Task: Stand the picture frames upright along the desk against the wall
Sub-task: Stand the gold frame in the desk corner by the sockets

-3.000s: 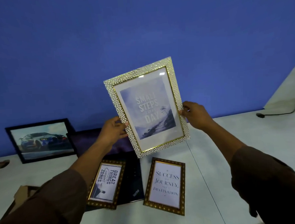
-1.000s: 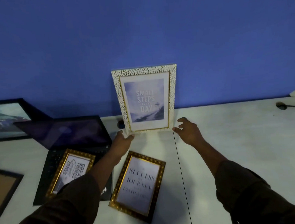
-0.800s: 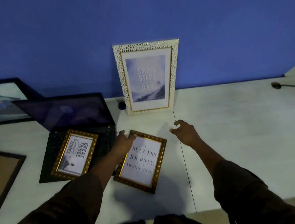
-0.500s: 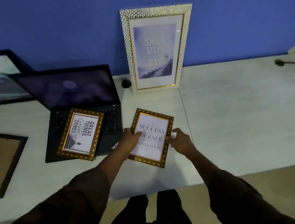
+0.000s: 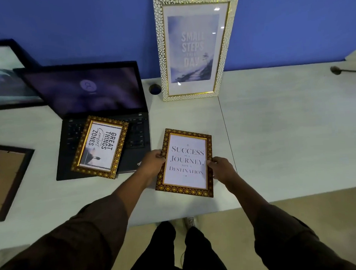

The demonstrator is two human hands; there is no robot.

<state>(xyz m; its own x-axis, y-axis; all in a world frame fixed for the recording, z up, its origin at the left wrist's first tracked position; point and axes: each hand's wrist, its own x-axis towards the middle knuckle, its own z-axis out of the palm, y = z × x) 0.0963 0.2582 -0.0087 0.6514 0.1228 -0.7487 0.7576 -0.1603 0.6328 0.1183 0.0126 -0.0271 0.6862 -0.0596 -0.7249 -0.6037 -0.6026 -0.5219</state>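
Picture frames sit about a pale counter (image 5: 285, 130) that runs along a blue wall (image 5: 86, 26), and only some of them stand up. The open black laptop (image 5: 103, 117) takes up the left-middle of the counter, its dim screen tilted back toward the wall. The white pebbled frame (image 5: 196, 46) with a gold inner edge, reading "Small Steps", stands upright with its foot on the counter and its top leaning on the wall, just right of a round cable hole (image 5: 154, 89). At the far left a black frame with a car picture (image 5: 5, 75) also leans against the wall, partly behind the laptop screen and cut by the picture's edge. A dark frame lying face down (image 5: 9, 179) is at the left edge, its brown backing up. The gold frame reading "Great Things" (image 5: 101, 146) lies flat and skewed across the laptop keyboard. The gold frame reading "Success is a Journey" (image 5: 186, 163) is near the front edge of the counter, clamped at both sides: the left hand (image 5: 151, 162) grips its left border and the right hand (image 5: 221, 167) its right border, thumbs on the front. It may be slightly lifted, though I cannot tell for sure. A small dark object with a cord (image 5: 337, 70) lies far right.
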